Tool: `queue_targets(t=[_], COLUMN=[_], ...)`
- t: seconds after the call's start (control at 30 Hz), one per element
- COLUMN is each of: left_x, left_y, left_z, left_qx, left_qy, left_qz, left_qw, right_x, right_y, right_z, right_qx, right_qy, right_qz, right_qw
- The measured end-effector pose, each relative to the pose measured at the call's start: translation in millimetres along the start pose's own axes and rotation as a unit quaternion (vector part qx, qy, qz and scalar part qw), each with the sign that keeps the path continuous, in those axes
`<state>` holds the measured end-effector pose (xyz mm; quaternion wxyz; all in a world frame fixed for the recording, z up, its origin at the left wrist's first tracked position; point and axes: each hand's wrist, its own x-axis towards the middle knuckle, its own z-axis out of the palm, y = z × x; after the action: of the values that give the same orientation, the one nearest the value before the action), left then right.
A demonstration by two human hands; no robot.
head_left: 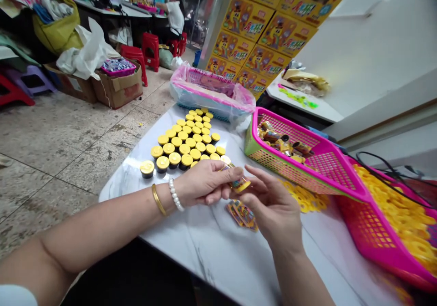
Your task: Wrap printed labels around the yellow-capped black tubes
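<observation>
My left hand, with a pearl bracelet and a gold bangle at the wrist, grips a small clear container with a yellow rim and a printed wrap. The container lies tilted between thumb and fingers. Close to its yellow end, my right hand has thumb and fingers spread apart; whether a fingertip touches it I cannot tell. Below the hands lies a small stack of colourful printed cards. Beyond my left hand, many small black cups with yellow lids stand upright in rows on the white marbled table.
A pink-and-green basket holds wrapped pieces at right; yellow rings lie beside it. Another pink basket is full of yellow rings. Behind stand a plastic-lined basket and stacked yellow boxes. A person sits far back.
</observation>
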<state>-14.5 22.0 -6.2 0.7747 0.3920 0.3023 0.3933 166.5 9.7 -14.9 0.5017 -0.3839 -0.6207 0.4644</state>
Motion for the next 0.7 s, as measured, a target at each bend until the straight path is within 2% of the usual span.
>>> queue_targets(t=[0.1,0.23,0.37,0.5,0.57,0.63,0.67,0.7], left_x=[1,2,5,4,2,-2,-4,-5], left_y=[-3,-7,-13,-16,-15,-13,-11,-9], left_z=[0.9,1.3,-1.0,-0.1,2.0,4.1,4.9,5.5], left_qx=[0.004,-0.021,-0.05,-0.072,-0.067,-0.054,-0.045,-0.037], left_qy=[0.021,0.021,0.025,-0.007,-0.033,-0.044,-0.042,-0.034], left_qz=[-0.043,-0.081,-0.08,-0.056,-0.049,-0.05,-0.051,-0.049], left_qw=[0.999,0.996,0.995,0.996,0.996,0.996,0.997,0.998], right_x=[-2,-3,-7,-2,15,39,50,60], right_y=[-1,3,7,7,0,-11,-17,-23], right_z=[5,12,18,17,6,-11,-21,-32], right_qx=[-0.014,0.035,0.062,0.039,0.0,-0.052,-0.078,-0.109], right_qy=[0.006,0.001,-0.001,0.003,0.058,0.151,0.197,0.218], right_qz=[-0.013,-0.015,-0.005,-0.01,-0.031,-0.041,-0.032,0.002], right_qw=[1.0,0.999,0.998,0.999,0.998,0.986,0.977,0.97])
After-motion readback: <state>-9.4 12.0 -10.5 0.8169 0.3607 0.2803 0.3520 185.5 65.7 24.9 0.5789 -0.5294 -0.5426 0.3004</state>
